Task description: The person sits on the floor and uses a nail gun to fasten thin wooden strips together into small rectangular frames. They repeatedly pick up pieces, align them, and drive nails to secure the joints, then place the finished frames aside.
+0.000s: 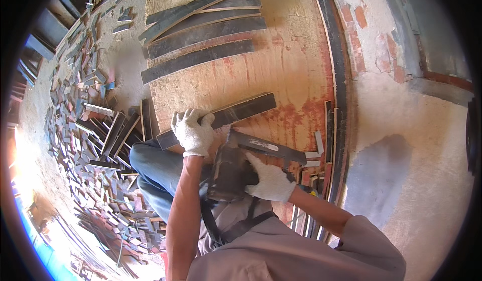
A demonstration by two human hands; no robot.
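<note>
My left hand [193, 133], in a white work glove, presses on a long dark-faced wooden strip [246, 109], its fingers curled over the far edge. The strip lies at a slant across the work board. My right hand [271, 179], gloved in white too, grips the right side of a dark, blocky tool [228, 173] close to my body. This tool is blurred, and its exact kind cannot be made out. Pale dust lies between its far end and the strip. Right of the tool is a shorter dark piece [281, 151] with a whitish mark.
Several dark strips [206, 35] lie at the far end of the stained wooden board [296, 70]. A heap of offcuts [95, 145] covers the floor to the left. Along the board's right edge runs a long dark plank [336, 70], beside a plastered brick wall [374, 40].
</note>
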